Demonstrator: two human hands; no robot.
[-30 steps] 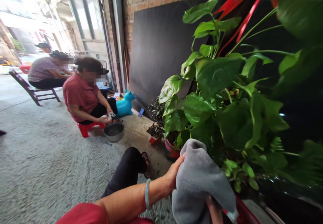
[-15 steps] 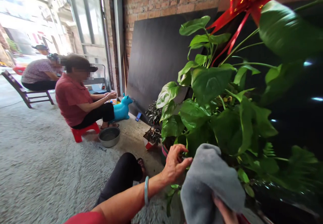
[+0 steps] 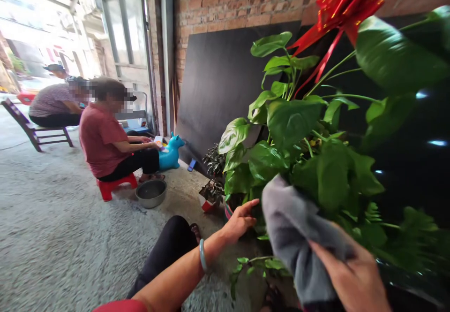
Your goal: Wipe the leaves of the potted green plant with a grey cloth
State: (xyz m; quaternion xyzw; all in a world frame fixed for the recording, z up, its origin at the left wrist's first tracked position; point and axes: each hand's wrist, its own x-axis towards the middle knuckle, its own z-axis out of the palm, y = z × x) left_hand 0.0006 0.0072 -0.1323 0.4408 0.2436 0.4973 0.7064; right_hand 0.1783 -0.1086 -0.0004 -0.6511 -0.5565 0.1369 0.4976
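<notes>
I read the step in hand as wiping the plant's [image 3: 298, 129] leaves. My right hand [image 3: 355, 277], at five o'clock in the head view, was clenched on the grey cloth [image 3: 291, 227], thumb and fingers pinching a bunched fold, and the cloth's upper end was pressed up against the lower leaves at the middle of the plant. My left hand [image 3: 239, 220], at six o'clock, was open with the fingers loosely spread, its tips at the foliage just above the pot [image 3: 228, 211]; I could not tell whether they touched a leaf.

As I judged it, the next move called for the left hand to take and steady one leaf so the cloth could be drawn along it without bending the stem.

Against the picture half a second earlier, the cloth had risen from low at five o'clock to meet the leaves, and the right hand showed far more of itself. The left hand had uncurled and reached nearer the plant.

At nine o'clock, well apart, a person in red [image 3: 100, 138] sat on a stool [image 3: 112, 186] beside a bowl [image 3: 151, 193].
</notes>
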